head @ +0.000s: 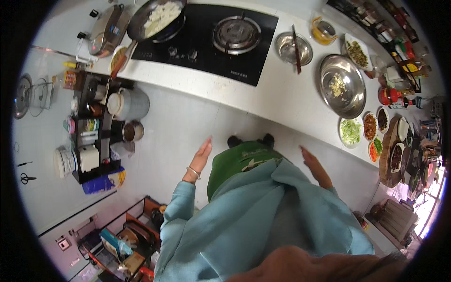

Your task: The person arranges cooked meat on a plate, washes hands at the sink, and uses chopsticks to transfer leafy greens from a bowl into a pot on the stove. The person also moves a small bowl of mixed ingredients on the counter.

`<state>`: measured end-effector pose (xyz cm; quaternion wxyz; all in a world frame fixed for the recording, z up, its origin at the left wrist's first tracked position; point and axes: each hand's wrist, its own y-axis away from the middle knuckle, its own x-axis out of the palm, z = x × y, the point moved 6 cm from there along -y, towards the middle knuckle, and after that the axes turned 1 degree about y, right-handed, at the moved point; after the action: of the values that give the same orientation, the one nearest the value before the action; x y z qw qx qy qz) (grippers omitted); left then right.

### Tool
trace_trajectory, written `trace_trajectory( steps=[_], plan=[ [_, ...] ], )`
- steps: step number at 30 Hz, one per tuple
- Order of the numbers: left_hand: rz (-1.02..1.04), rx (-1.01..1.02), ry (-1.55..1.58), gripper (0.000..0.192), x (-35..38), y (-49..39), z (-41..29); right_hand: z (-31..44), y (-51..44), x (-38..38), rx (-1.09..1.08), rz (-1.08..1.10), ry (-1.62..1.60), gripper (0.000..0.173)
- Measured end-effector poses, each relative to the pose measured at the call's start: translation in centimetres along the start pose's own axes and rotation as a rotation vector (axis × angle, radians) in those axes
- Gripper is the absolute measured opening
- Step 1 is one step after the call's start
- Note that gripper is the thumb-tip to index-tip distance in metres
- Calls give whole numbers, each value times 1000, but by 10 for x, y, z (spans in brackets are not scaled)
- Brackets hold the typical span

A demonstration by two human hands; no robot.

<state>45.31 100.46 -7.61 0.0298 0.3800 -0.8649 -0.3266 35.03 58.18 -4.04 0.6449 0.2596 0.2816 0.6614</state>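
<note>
Both of my hands are held out in front of me over the floor, away from the counter. My left hand (203, 155), with a bangle at the wrist, holds nothing. On the other side of the green apron (232, 158), my right hand (312, 162) is likewise free of any object. Before me a black gas cooktop (197, 31) is set into the white counter (225, 84). On its left burner rests a wok (137, 26) with pale pieces of food (164, 17) inside. The right burner (236, 34) carries no pan.
Chopsticks (296, 49) lie across a small steel bowl (282, 47). A larger steel bowl (348, 102) holds chopped pale bits. Plates of shredded greens (350, 131) and minced food (370, 126) line the counter's right side, near a round wooden chopping board (385, 172). A black shelf (105, 132) stands at left.
</note>
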Motion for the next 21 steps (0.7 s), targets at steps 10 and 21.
trace_trajectory(
  steps=[10, 21],
  plan=[
    [228, 35, -246, 55, 34, -21, -29, -34, -56, -18, 119, 283, 738, 45],
    [59, -580, 1222, 79, 49, -12, 65, -106, -63, -44, -88, -19, 305, 42]
  ],
)
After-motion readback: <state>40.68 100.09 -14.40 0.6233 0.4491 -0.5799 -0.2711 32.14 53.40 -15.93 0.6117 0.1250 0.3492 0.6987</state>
